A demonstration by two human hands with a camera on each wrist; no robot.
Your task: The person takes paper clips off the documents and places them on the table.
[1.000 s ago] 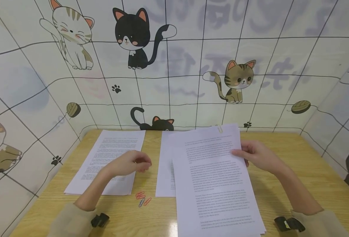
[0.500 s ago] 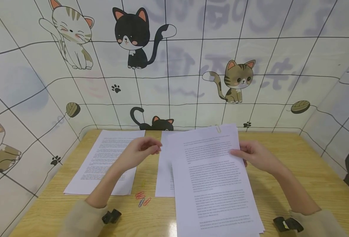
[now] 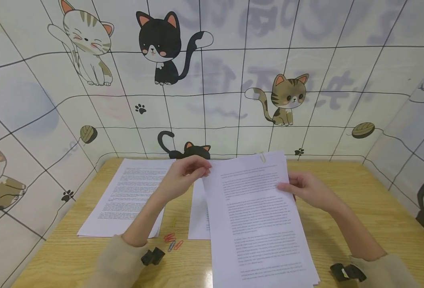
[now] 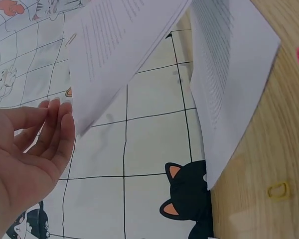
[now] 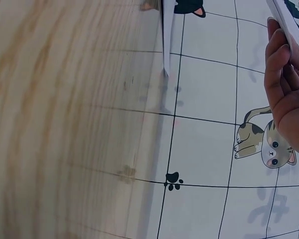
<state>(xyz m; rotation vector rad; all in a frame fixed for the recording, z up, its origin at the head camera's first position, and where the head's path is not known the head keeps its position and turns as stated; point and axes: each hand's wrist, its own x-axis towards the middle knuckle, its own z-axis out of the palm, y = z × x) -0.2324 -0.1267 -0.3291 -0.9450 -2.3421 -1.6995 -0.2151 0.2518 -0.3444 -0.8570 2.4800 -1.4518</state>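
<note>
My right hand [image 3: 307, 188] grips the right edge of a small stack of printed sheets [image 3: 255, 224], thumb in front and fingers behind, holding it raised and tilted. A pale yellow paper clip [image 3: 263, 157] sits on the stack's top edge, towards the right. At the stack's upper left corner is my left hand [image 3: 184, 174], fingers loosely bent. In the left wrist view, the left fingertips [image 4: 65, 108] are beside the sheets' corner, with nothing seen between thumb and fingers; whether they touch the paper I cannot tell.
Another pile of printed paper [image 3: 132, 192] lies on the left of the wooden table [image 3: 341, 224]. Behind the held stack lie more sheets [image 3: 199, 216]. Several loose paper clips, such as a red one [image 3: 178, 245] and a blue one [image 3: 171, 245], lie near the front. A cat-patterned wall [image 3: 226, 132] stands behind.
My left hand has moved right and up from over the left pile to the held stack's upper left corner. The right hand and the stack have shifted slightly left.
</note>
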